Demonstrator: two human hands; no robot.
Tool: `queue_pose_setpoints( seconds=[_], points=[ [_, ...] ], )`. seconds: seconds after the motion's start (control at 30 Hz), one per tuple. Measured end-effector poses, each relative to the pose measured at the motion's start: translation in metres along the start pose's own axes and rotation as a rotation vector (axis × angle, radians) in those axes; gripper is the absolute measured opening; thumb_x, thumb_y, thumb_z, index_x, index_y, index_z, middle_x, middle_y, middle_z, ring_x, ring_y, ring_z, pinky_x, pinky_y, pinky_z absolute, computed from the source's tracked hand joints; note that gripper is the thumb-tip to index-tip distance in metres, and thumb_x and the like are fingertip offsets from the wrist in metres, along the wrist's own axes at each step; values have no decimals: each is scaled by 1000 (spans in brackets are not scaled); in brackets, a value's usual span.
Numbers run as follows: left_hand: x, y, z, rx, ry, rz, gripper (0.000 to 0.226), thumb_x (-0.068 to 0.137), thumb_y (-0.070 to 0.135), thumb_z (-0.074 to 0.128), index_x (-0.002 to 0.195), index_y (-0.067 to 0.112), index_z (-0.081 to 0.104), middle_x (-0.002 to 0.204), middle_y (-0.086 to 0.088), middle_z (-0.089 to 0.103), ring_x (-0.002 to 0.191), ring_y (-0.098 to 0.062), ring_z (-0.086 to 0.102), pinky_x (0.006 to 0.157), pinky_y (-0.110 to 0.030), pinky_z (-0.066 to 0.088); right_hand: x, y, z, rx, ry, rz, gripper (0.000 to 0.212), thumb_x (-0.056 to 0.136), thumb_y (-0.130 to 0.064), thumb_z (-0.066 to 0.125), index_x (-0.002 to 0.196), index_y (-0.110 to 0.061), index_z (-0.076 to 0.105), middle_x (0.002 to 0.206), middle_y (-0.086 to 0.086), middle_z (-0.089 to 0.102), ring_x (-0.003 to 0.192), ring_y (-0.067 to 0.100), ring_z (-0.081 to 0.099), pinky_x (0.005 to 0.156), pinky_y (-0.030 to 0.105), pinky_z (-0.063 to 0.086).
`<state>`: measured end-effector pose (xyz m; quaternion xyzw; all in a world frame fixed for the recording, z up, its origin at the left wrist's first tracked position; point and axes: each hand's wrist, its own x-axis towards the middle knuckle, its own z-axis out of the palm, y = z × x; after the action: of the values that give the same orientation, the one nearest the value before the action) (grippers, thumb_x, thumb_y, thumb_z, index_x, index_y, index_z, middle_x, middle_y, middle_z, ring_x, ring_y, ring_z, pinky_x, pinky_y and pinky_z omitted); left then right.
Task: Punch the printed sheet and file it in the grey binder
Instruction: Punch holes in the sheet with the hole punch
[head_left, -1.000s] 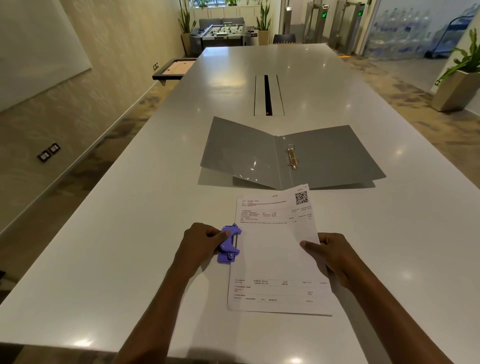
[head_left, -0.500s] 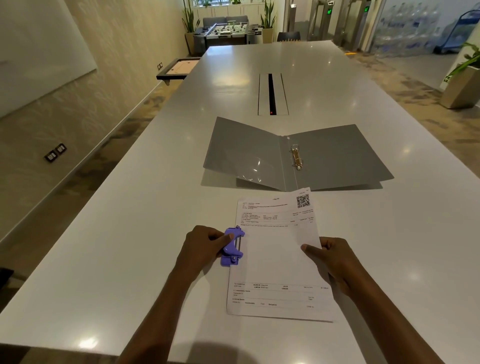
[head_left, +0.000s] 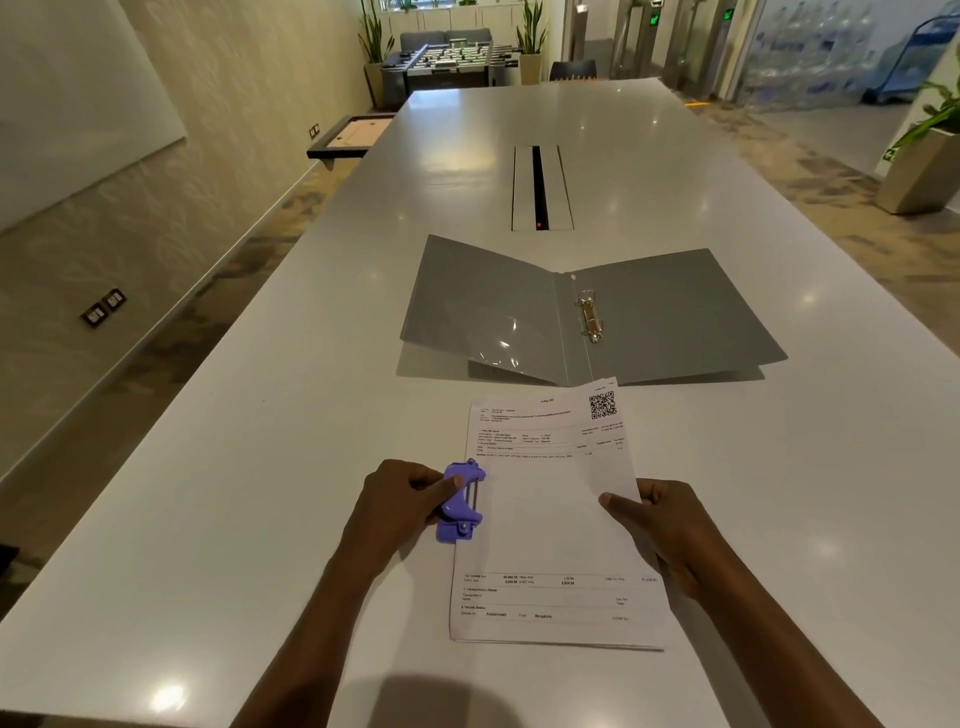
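Most sheet (head_left: 550, 519) print was illegible; left hand (head_left: 395, 499) gripped purple punch (head_left: 460, 501) at its left edge, right hand (head_left: 660, 525) pinched right edge.

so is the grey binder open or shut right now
Open: the grey binder lies spread on the table, both covers out, ring mechanism exposed.

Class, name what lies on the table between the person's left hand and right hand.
The head view shows the purple punch, gripped by the left hand, and the printed sheet, whose right edge the right hand holds.
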<state>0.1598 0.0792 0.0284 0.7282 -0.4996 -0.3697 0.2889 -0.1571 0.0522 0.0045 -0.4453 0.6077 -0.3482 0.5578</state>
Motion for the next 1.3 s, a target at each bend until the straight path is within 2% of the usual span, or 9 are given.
queue_pose_setpoints(
  seconds=[0.17,0.43,0.53,0.67,0.77,0.97,1.1,1.23,1.3],
  points=[
    [1,1,-1,-7,-20,-8,28,90,42,77,82,15,83,75,-7,80,65,-14,69,69,-28,54,-2,-2,0,14,12,-10,11,91,-8,75,101,-6,80,98,3,82,84,21,80,79,35,62],
    [1,2,-3,-7,-24,-16,29,90,41,78,85,13,83,75,-9,80,65,-16,68,69,-29,54,-1,-7,1,10,10,7,12,91,-9,74,101,-5,80,98,5,82,86,24,80,84,40,63],
    [2,0,-1,-31,-21,-30,25,89,38,79,85,14,83,76,-6,80,67,-16,71,70,-29,55,1,-7,2,13,7,23,10,91,-9,75,98,-6,80,97,5,82,86,23,80,79,36,62],
    [-1,4,1,-15,-2,-40,24,87,40,81,87,16,82,76,-2,79,65,-11,69,67,-25,51,0,-11,1,23,-1,41,12,91,-9,75,102,-7,80,99,4,82,87,22,80,84,38,62],
    [-1,6,4,-5,18,-56,24,83,39,85,91,16,81,80,-2,80,72,-17,73,68,-26,54,0,-11,2,0,6,42,13,91,-10,75,103,-8,80,98,3,82,87,22,80,86,41,62],
    [-1,9,6,-39,42,-102,29,82,36,86,96,11,79,84,-6,80,76,-22,75,70,-27,57,-6,-11,5,-55,37,3,9,92,-13,74,99,-12,81,94,-4,82,79,13,79,67,23,57],
    [1,9,5,-69,28,-132,31,81,31,87,98,7,76,84,-9,79,67,-17,71,62,-24,56,-10,-13,7,-59,40,-6,10,94,-11,71,95,-14,80,87,-7,82,73,10,78,58,16,54],
    [8,12,2,-61,-14,-179,32,82,23,87,98,1,71,79,-8,74,65,-15,71,57,-24,59,-12,-16,8,-53,33,-1,11,94,-11,71,97,-16,81,89,-4,83,78,15,79,69,26,57],
    [17,16,-3,-24,-81,-228,34,81,22,88,99,0,69,79,-10,73,67,-18,71,60,-28,62,-13,-16,8,-51,33,8,11,94,-11,71,96,-15,81,88,-2,83,80,18,80,72,31,59]
  ],
)
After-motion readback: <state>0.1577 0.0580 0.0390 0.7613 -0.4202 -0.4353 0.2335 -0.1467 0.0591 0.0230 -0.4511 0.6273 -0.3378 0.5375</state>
